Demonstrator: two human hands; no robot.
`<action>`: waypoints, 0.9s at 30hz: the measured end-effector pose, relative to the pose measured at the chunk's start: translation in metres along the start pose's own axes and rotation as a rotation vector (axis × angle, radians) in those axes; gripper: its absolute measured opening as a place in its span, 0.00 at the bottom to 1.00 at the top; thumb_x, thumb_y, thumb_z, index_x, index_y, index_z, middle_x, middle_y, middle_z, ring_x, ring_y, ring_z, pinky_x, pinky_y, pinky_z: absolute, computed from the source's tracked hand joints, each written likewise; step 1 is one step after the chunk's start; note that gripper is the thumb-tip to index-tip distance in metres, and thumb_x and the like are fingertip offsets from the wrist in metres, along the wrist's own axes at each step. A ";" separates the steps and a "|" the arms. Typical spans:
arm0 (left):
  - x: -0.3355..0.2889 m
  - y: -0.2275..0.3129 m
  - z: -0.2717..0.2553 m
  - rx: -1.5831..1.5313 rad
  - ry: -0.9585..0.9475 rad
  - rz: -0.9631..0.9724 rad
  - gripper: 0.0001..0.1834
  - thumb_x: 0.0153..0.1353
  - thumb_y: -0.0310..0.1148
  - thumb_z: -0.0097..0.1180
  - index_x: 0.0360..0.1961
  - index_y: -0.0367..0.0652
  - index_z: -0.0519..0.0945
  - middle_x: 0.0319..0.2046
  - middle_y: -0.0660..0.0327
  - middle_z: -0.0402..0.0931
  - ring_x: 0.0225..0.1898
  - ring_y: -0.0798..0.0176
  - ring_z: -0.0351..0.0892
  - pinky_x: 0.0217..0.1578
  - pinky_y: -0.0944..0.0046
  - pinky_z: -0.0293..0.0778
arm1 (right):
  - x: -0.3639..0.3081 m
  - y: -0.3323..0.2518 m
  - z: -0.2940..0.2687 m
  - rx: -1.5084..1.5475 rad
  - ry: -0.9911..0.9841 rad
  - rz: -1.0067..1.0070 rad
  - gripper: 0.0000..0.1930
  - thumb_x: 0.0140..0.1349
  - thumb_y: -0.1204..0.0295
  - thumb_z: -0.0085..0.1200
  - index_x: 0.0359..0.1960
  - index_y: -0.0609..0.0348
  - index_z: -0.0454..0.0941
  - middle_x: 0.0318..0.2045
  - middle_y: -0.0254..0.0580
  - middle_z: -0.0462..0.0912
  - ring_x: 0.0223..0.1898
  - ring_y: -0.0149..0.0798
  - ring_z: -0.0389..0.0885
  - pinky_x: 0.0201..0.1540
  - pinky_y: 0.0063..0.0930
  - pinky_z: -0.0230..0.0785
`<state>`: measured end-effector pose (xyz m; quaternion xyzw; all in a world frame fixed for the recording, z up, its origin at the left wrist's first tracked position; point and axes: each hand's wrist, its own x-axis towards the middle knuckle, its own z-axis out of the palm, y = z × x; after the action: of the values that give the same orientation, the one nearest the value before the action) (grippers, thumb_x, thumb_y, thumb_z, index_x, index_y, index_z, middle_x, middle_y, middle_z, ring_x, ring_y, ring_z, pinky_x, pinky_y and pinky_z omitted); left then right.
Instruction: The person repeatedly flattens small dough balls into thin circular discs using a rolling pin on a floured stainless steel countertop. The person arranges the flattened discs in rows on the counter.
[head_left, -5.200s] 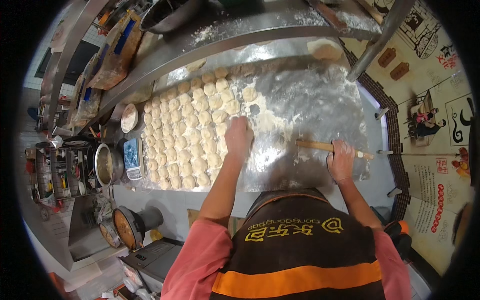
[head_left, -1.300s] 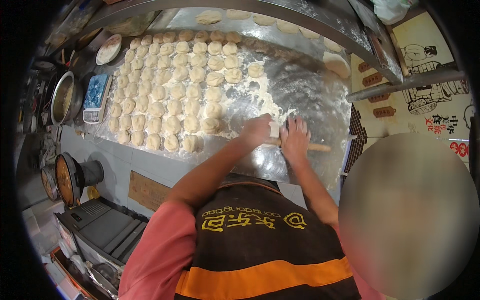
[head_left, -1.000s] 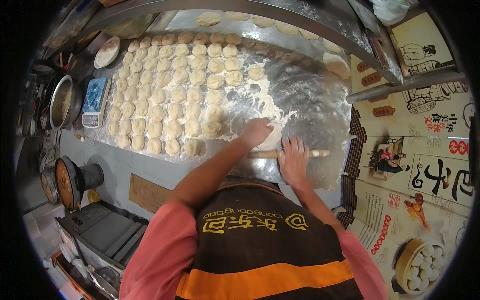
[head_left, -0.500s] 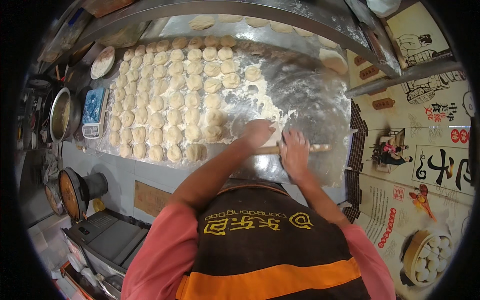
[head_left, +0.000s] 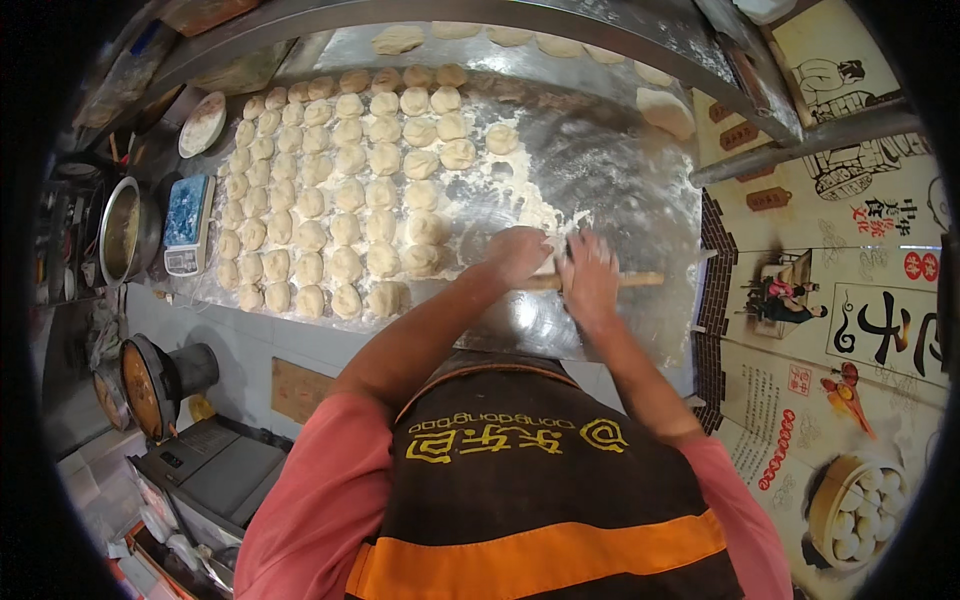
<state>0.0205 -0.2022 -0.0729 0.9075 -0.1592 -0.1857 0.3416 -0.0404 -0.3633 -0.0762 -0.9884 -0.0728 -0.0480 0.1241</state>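
On the floured metal worktop, my right hand [head_left: 591, 274] lies over a thin wooden rolling pin [head_left: 640, 279], its palm bearing on it and its fingers reaching over toward the far side. Close by on the left, my left hand [head_left: 520, 254] is closed, its fingertips at the edge of a small pale piece of dough [head_left: 546, 266]. Most of that dough is hidden by the hands. The pin's left end shows below my left hand. Loose flour [head_left: 540, 212] is scattered just beyond both hands.
Rows of dough balls [head_left: 345, 195] fill the worktop's left side, and one lone ball [head_left: 502, 139] sits right of them. Flattened dough pieces [head_left: 665, 113] lie along the back. A scale [head_left: 187, 225], a metal bowl [head_left: 122, 232] and a floury plate [head_left: 203, 124] stand left. A metal shelf [head_left: 480, 14] crosses above.
The rolling pin and my right hand have moved a little away from me. My left hand has shifted slightly beside the dough.
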 end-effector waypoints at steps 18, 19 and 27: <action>-0.003 -0.008 0.007 -0.206 -0.001 -0.093 0.17 0.52 0.37 0.51 0.39 0.36 0.80 0.34 0.42 0.78 0.39 0.44 0.78 0.41 0.53 0.72 | -0.055 -0.001 -0.012 -0.064 -0.094 -0.068 0.26 0.57 0.59 0.53 0.56 0.58 0.68 0.58 0.53 0.66 0.59 0.53 0.62 0.61 0.53 0.50; -0.006 -0.010 0.007 -0.324 0.007 -0.145 0.16 0.52 0.34 0.50 0.39 0.36 0.80 0.35 0.42 0.78 0.39 0.44 0.78 0.41 0.53 0.72 | -0.069 -0.005 -0.017 -0.075 -0.116 -0.054 0.27 0.56 0.59 0.54 0.56 0.58 0.68 0.58 0.53 0.66 0.59 0.53 0.62 0.61 0.53 0.50; -0.009 0.012 0.000 -0.175 0.046 -0.105 0.13 0.53 0.32 0.47 0.36 0.38 0.78 0.35 0.44 0.78 0.41 0.43 0.77 0.44 0.49 0.71 | 0.037 0.017 0.007 0.020 0.065 0.018 0.22 0.62 0.59 0.47 0.55 0.57 0.69 0.59 0.54 0.65 0.60 0.56 0.62 0.58 0.54 0.56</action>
<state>0.0103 -0.2069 -0.0629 0.8854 -0.0867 -0.1957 0.4127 -0.0009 -0.3730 -0.0830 -0.9857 -0.0602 -0.0781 0.1364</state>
